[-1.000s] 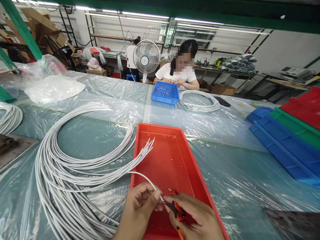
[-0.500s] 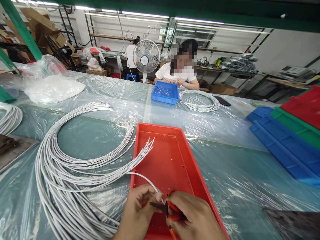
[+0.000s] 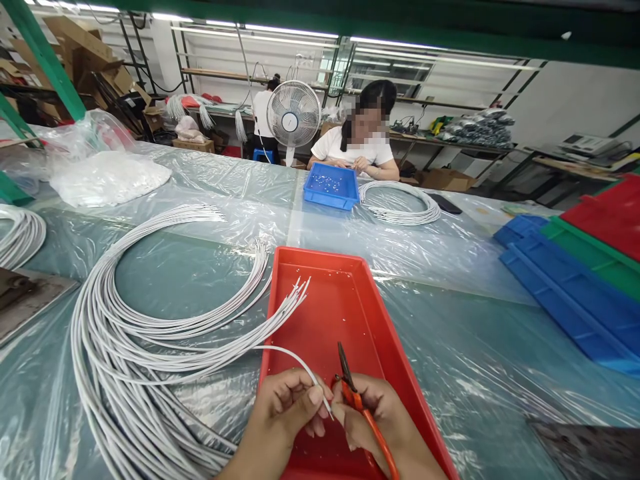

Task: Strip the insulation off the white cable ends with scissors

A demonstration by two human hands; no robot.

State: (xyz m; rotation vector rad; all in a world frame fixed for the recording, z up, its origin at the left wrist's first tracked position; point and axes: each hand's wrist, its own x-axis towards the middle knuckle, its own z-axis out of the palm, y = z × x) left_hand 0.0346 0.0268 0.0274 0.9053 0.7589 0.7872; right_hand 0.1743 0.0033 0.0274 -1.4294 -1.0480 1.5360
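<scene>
Over the near end of a red tray (image 3: pixel 340 300), my left hand (image 3: pixel 287 407) pinches a single white cable (image 3: pixel 295 357) close to its tip. My right hand (image 3: pixel 375 413) holds a pair of scissors (image 3: pixel 367 410) with orange handles, its dark blades pointing up and away. The thumb and forefinger of that hand are at the cable's end; whether they grip it I cannot tell. A large bundle of white cables (image 3: pixel 100 333) lies curved on the left, and several of its ends rest over the tray's left rim. Small white bits are scattered in the tray.
Plastic sheeting covers the table. Across it a person (image 3: pixel 373 150) works behind a blue tray (image 3: pixel 330 187) and a coil of white cables (image 3: pixel 425 215). Stacked bins (image 3: pixel 575 287) stand at right, a white bag (image 3: pixel 110 177) at left, and a dark plate (image 3: pixel 590 447) lies near right.
The scissors' blades have turned from the cable to point upward, away from it. My right fingers have come to the cable's tip. My left hand keeps its pinch.
</scene>
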